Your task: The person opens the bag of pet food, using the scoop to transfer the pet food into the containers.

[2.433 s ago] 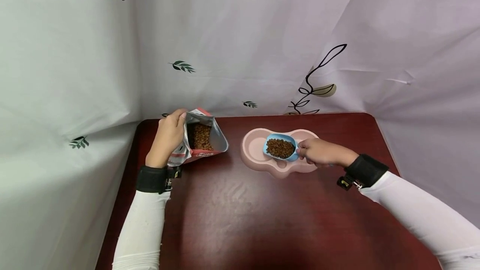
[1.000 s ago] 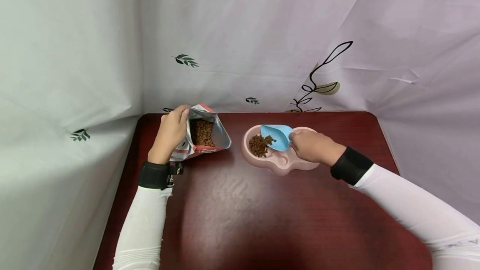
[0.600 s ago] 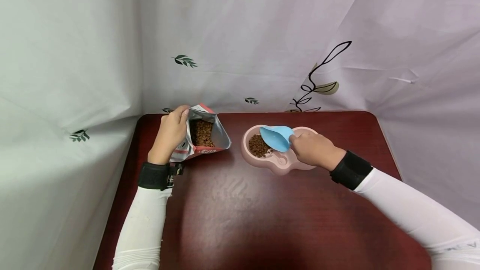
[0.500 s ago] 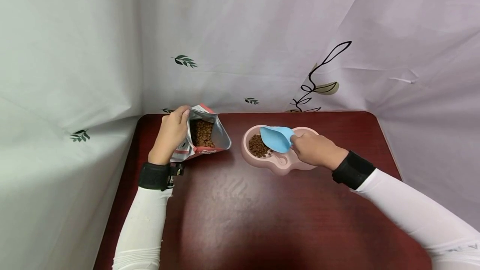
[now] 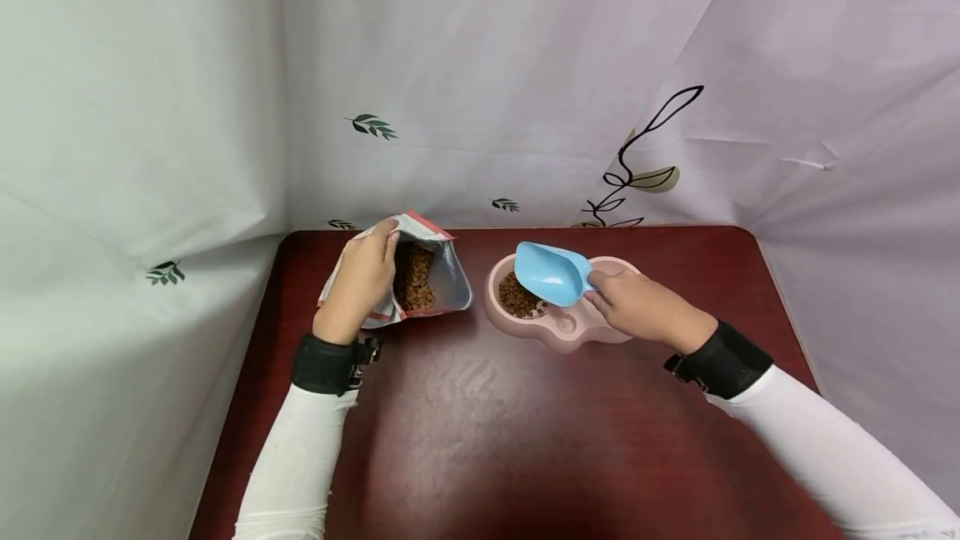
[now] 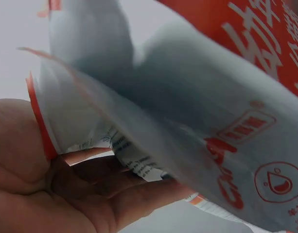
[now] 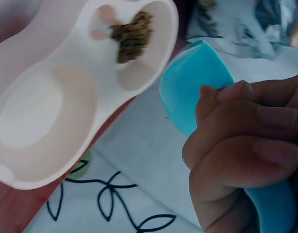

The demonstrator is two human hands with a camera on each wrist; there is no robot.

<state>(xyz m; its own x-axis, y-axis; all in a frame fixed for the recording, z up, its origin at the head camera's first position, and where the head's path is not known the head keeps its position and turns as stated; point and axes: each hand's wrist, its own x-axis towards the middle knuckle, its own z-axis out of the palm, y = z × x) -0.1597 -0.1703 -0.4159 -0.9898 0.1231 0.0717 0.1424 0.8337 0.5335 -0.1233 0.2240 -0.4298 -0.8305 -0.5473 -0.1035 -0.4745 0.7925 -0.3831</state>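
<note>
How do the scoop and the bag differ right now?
The scoop is plain blue; the bag is silvery inside, with red print outside. The scoop looks empty, while the bag holds brown pellets. The right hand grips the scoop, the left hand the bag's edge. Both are open.

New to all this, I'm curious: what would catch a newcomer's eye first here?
Probably the bright blue scoop, held by the right grip over the pink double bowl, whose left hollow in the head view holds brown pellets. Next, the open silver-lined bag toward the left of the dark red table, held by the left grip.
</note>
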